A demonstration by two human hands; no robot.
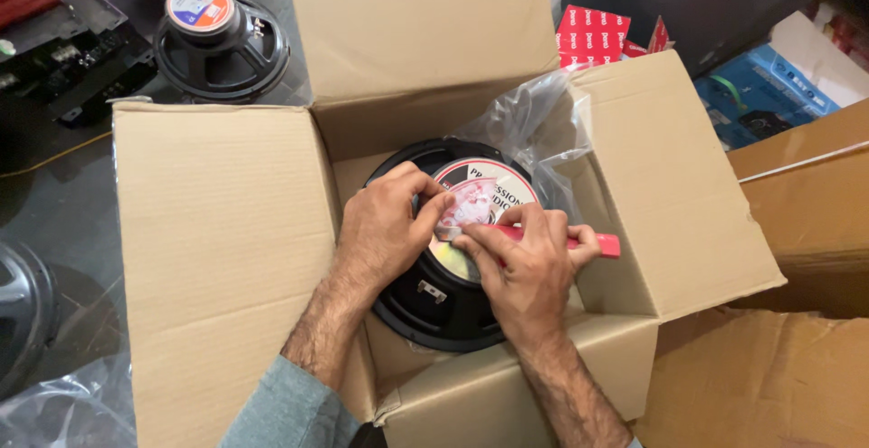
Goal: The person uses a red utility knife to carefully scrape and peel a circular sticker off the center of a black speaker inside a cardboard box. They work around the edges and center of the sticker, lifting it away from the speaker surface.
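I see the black speaker (444, 294) still inside the open cardboard box (226, 258), my left hand (385, 222) pinching its round label (484, 199) while my right hand (529, 271) grips a red tool (597, 244), label partly lifted I judge.

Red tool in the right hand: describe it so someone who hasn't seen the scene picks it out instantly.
Find the open cardboard box at centre, with a black speaker lying magnet-up inside. On its round label, the right hand grips a slim red-handled tool. It is the only red thing inside the box; the red cartons lie outside, behind the far flap.
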